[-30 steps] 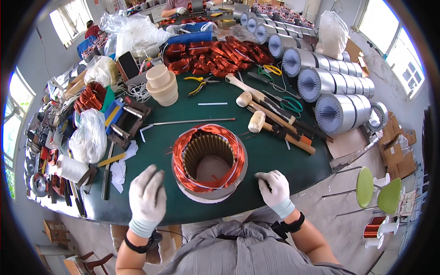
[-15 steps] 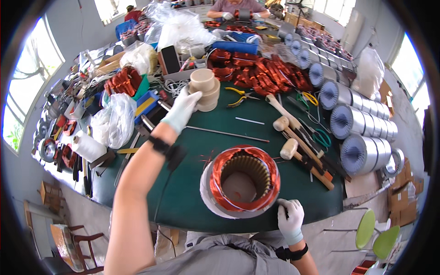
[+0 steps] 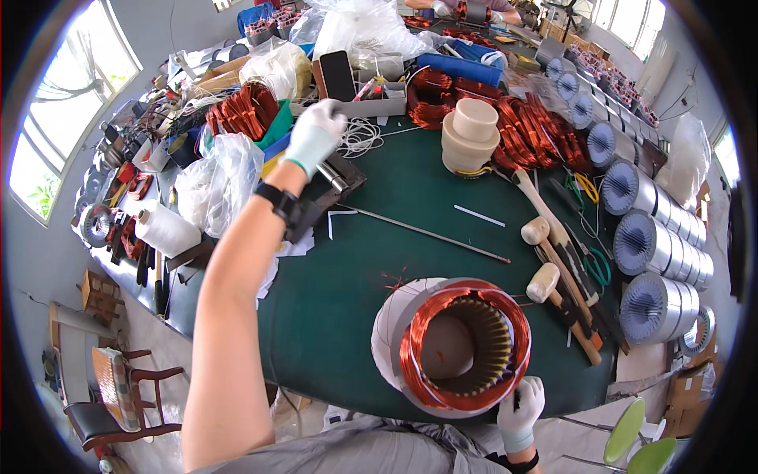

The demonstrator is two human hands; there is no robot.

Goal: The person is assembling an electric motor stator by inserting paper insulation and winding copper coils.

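Observation:
My left hand [image 3: 318, 130], in a white glove, is raised over the back left of the green bench. Its fingers are curled and slightly blurred; whatever they hold is hidden. Below it lies a shiny metal rod tool [image 3: 332, 178]. A stepped beige cylinder [image 3: 470, 138] stands upright to the right, apart from the hand, over yellow-handled pliers [image 3: 474, 171]. In front of me stands a motor stator [image 3: 410, 371] wound with red copper wire, on a white round base [image 3: 384, 336]. My gloved right hand [image 3: 521, 411] has curled fingers against the stator's lower right edge.
Mallets [image 3: 543, 283] and a green-handled tool [image 3: 598, 268] lie at right, beside rows of silver stator cores [image 3: 655, 308]. Red wire coils [image 3: 533, 130] fill the back. A long thin rod [image 3: 434, 233] crosses the bench. Thread cone [image 3: 166, 229] and plastic bags [image 3: 217, 186] are left. A co-worker [image 3: 466, 9] works opposite.
The beige cylinder has moved right, onto the pliers, and my left hand has let go and shifted left of it. My right hand has come against the stator. The view has shifted.

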